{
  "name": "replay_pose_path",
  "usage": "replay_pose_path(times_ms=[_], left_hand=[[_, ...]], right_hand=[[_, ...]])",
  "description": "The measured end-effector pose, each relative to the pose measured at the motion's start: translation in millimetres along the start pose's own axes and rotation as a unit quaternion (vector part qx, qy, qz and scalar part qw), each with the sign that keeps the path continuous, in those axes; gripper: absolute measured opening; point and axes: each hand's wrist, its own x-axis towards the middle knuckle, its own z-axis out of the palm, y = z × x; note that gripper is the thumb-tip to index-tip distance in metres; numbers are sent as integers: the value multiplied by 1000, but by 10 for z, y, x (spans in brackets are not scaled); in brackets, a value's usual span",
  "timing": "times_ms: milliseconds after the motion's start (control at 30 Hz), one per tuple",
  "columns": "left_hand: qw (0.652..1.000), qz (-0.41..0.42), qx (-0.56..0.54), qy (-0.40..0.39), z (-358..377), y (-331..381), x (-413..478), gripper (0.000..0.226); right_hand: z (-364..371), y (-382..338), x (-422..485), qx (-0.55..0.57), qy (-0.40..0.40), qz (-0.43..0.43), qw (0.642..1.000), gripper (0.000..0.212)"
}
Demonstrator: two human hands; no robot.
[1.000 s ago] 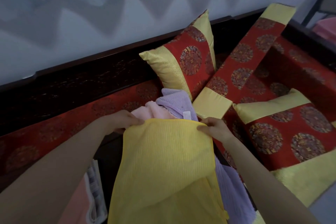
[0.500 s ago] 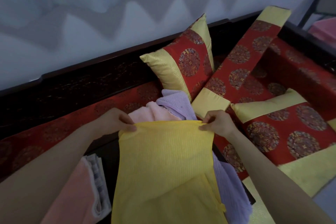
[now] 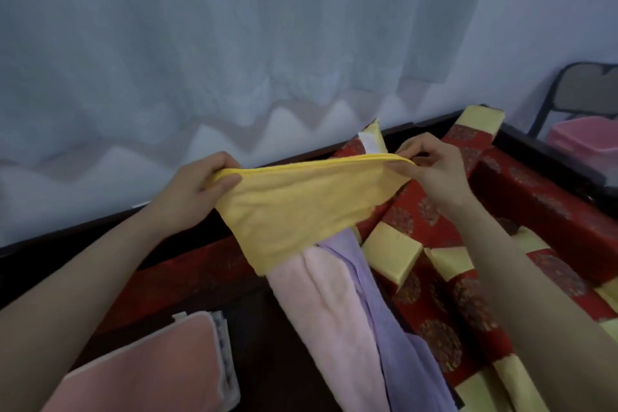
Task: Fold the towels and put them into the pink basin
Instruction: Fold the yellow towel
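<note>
While your left hand (image 3: 197, 184) and right hand (image 3: 431, 167) each pinch a top corner of the yellow towel (image 3: 294, 211), raised above the pink towel (image 3: 321, 304), keep that edge taut and level. Match corners before folding; the pink basin (image 3: 585, 140) sits well beyond the yellow towel's right corner.

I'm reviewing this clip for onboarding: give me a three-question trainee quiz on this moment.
1. True or false: both hands grip the yellow towel by its top edge.
2. Which towel lies directly under the yellow one? A) pink towel B) a green towel C) a white towel
3. Fill in: the pink basin sits at the far ____ of the view.

Key: 1 true, the left hand and right hand each pinch a corner. 2 A, beside the purple towel. 3 right.
</note>
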Motion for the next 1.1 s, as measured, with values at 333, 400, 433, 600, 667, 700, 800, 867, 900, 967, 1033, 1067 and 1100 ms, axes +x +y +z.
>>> replay_pose_path(times_ms=[333, 400, 433, 600, 667, 700, 800, 867, 900, 967, 1033, 1067, 1100], left_hand=[[981, 15, -27, -189, 76, 211, -929, 8], [961, -6, -41, -272, 301, 137, -1220, 11], [953, -20, -43, -300, 414, 82, -1348, 11], [918, -97, -126, -364, 1100, -427, -1759, 9], [911, -154, -169, -344, 1283, -538, -1768, 9], [911, -179, -185, -323, 1440, -653, -1739, 8], [931, -256, -178, -188, 1702, -829, -1567, 8], [932, -297, -173, -113, 1879, -917, -1414, 10], [930, -307, -179, -90, 1945, -965, -1351, 12], [928, -319, -183, -68, 2063, -1066, -1254, 18], [928, -326, -174, -52, 2165, -1167, -1190, 22], [928, -330, -166, -48, 2207, -1202, -1168, 23], [926, -337, -162, -47, 2237, -1210, -1159, 22]], right_hand=[[-321, -306, -648, 27, -326, 122, 937, 24], [-351, -93, -913, 41, -431, 165, 886, 23], [-350, 22, -1046, 45, -466, 181, 865, 24], [-192, 765, -1615, 32, -460, 252, 851, 18], [-115, 1015, -1738, 35, -405, 282, 869, 14], [-53, 1188, -1784, 36, -369, 297, 880, 14], [128, 1441, -1777, 23, -233, 314, 920, 18], [296, 1581, -1694, 14, -151, 312, 938, 14], [382, 1642, -1645, 2, -122, 313, 942, 15], [538, 1774, -1547, -30, -84, 310, 947, 14], [666, 1916, -1478, -59, -65, 303, 949, 12], [711, 1975, -1451, -69, -59, 302, 949, 12], [731, 1990, -1433, -80, -59, 299, 949, 12]])
